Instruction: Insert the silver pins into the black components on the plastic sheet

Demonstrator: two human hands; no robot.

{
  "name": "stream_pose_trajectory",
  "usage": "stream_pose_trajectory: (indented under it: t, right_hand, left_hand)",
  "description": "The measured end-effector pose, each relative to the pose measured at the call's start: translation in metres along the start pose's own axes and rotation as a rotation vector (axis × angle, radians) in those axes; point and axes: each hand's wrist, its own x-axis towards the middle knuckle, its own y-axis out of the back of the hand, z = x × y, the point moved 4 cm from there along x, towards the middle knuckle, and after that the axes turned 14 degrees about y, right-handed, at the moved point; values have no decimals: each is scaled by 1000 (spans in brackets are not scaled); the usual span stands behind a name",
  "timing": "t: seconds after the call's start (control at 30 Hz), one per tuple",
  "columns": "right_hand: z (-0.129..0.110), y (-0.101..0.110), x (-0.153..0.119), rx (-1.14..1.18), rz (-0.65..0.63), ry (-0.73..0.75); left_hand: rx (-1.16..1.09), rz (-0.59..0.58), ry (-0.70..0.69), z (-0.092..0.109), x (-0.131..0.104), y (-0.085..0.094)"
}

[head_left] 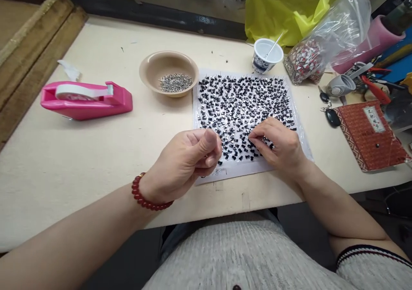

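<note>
A white sheet lies on the table, covered with many small black pieces, some with thin metal pins sticking up. My left hand, with a red bead bracelet at the wrist, is curled closed over the sheet's near left corner; what its fingers hold, if anything, is hidden. Over the right part of the sheet, my right hand pinches with thumb and forefinger among the black pieces; whatever lies between the tips is too small to name. A beige bowl of small metal pins stands behind the sheet's left side.
A pink tape dispenser sits at left, near wooden boards. Behind the sheet is a patterned cup with a thin stick. To the right are a plastic bag of red and white pieces, a red pouch and tools.
</note>
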Motion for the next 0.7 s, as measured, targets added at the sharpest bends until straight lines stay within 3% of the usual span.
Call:
stream_pose_trajectory:
  t: [0.2, 0.5, 0.7]
  right_hand:
    - [3, 0, -2, -30, -43, -25]
    - [-4, -6, 1, -261, -242, -6]
    - [-6, -7, 3, -339, -283, 11]
  left_hand:
    - [-74, 21, -30, 1, -1, 10]
    - [-86, -7, -118, 4, -9, 7]
    - [-35, 5, -120, 5, -8, 9]
